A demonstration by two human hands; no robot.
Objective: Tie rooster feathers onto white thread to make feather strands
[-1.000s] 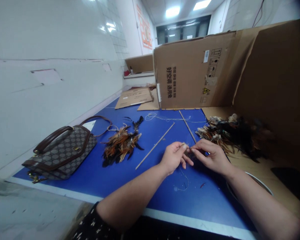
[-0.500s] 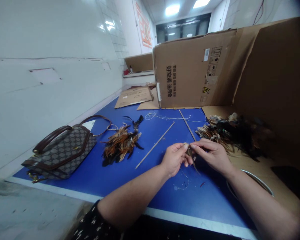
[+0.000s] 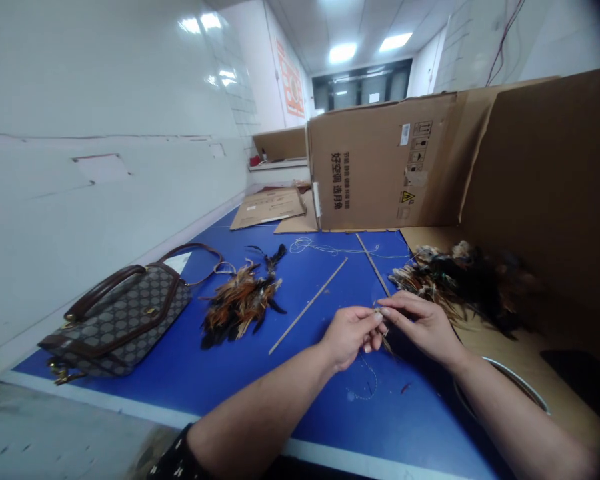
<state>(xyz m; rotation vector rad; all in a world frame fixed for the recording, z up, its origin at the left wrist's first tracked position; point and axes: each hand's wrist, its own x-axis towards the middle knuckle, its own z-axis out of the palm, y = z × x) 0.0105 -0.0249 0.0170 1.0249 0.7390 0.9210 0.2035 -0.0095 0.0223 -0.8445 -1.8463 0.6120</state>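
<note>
Lower fingers of the left hand, spread wide a second earlier, had curled in, and the whole scene sat lower in view. That hand pinched a small feather piece between thumb and forefinger, above the blue table, its wispy end hanging below the knuckles. At its upper end the right hand brought thumb and forefinger together; whether they gripped it, I could not tell.

Just below the hands, a dotted thread curved across the table near a dark red scrap. Beyond lay two thin strips, slanting opposite ways, and a loose tangle of pale string. To the right, a heap of feathers spread by a big cardboard box; leftward lay a brown-and-black feather bundle. Farthest left, a patterned handbag rested near the wall.
</note>
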